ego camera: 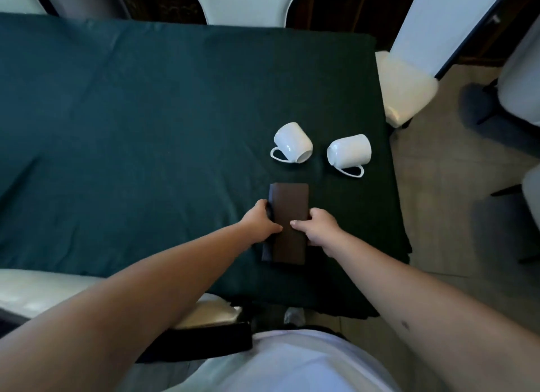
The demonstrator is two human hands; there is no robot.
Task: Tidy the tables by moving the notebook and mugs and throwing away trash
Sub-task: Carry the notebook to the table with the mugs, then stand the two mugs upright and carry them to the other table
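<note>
Gripping notebook point(290, 216) edges, both hands point(258, 220) point(320, 231); mugs point(292, 143) beyond.

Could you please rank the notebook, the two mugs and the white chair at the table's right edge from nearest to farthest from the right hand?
1. Notebook, gripped by the right hand.
2. Right mug, beyond the hand.
3. Left mug, beyond, slightly left.
4. White chair, far right.

Both hands gripping brown notebook point(290, 213), two tipped mugs beyond

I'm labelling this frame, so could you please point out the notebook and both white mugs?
notebook point(290, 198): head view, bare brown cover.
left mug point(292, 140): head view, its side wall.
right mug point(350, 150): head view, its side wall.
</note>
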